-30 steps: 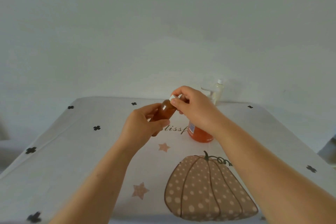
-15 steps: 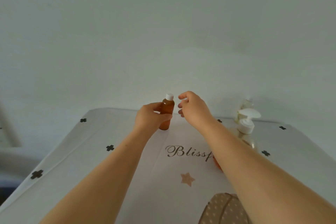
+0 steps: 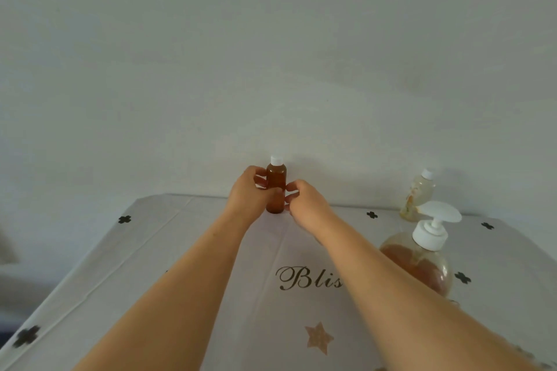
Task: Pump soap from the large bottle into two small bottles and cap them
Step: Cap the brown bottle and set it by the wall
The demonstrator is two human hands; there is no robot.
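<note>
Fingers [image 3: 261, 181] of left hand [image 3: 248, 197] curl round capped small amber bottle [image 3: 276, 176], upright on tablecloth [image 3: 180, 250] far-left of large pump bottle [image 3: 422, 265]; right hand [image 3: 307, 205] loosely curled beside it, contact unclear.

We seem to be at home: a pale tablecloth [image 3: 180, 265] printed with black crosses [image 3: 124, 219], a brown star [image 3: 319, 337] and curly lettering [image 3: 307, 278] lies spread before us. A plain white wall [image 3: 271, 69] stands behind, and a soap pump bottle [image 3: 422, 262] sits on the cloth.
</note>
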